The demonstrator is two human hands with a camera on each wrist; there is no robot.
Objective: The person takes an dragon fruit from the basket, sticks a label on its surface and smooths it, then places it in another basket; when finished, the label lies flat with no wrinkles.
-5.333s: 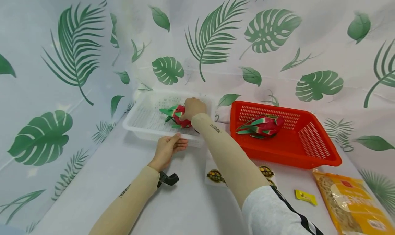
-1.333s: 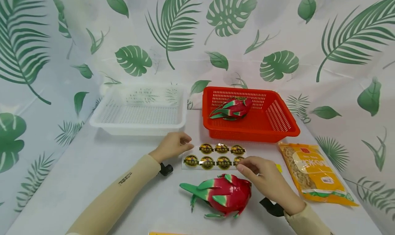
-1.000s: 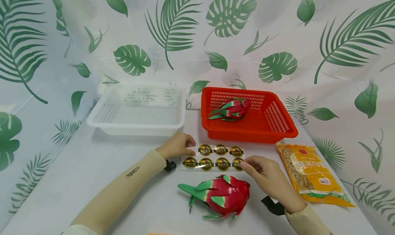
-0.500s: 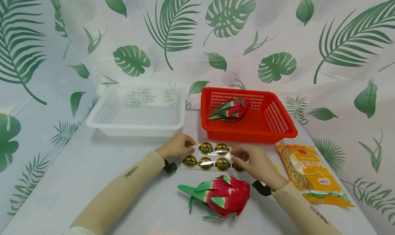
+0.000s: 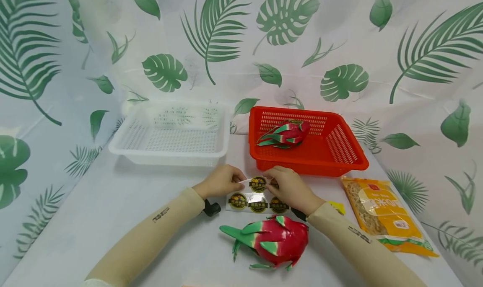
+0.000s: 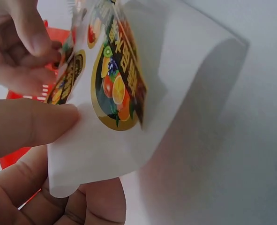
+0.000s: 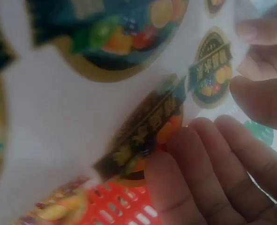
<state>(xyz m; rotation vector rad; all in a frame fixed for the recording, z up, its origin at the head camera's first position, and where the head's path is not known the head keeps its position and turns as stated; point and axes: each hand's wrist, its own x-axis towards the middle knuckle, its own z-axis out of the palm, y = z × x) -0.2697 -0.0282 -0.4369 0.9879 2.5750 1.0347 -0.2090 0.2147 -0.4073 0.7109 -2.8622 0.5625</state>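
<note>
A white sheet of round fruit stickers (image 5: 244, 189) is raised and bent between both hands. My left hand (image 5: 222, 181) pinches its upper left corner. In the left wrist view the left thumb (image 6: 54, 119) lies over the printed face, with fingers curled behind. My right hand (image 5: 292, 190) holds the top edge farther right. One black-and-gold sticker (image 7: 150, 129) bends close to the right fingers (image 7: 190, 164); whether it has come off the backing I cannot tell. Just in front lies a red dragon fruit (image 5: 277, 239) with green scales, touched by neither hand.
Behind the hands stand a white basket (image 5: 166, 156) and, right of it, a red basket (image 5: 317, 155) holding another dragon fruit (image 5: 288, 133). An orange snack bag (image 5: 385, 213) and a small yellow packet (image 5: 338, 207) lie at the right. A leaf-print cloth hangs behind.
The dragon fruit left the white basket and lies in front. Most recently the right hand moved left along the sticker sheet toward the left hand, and the sheet's upper part bent up.
</note>
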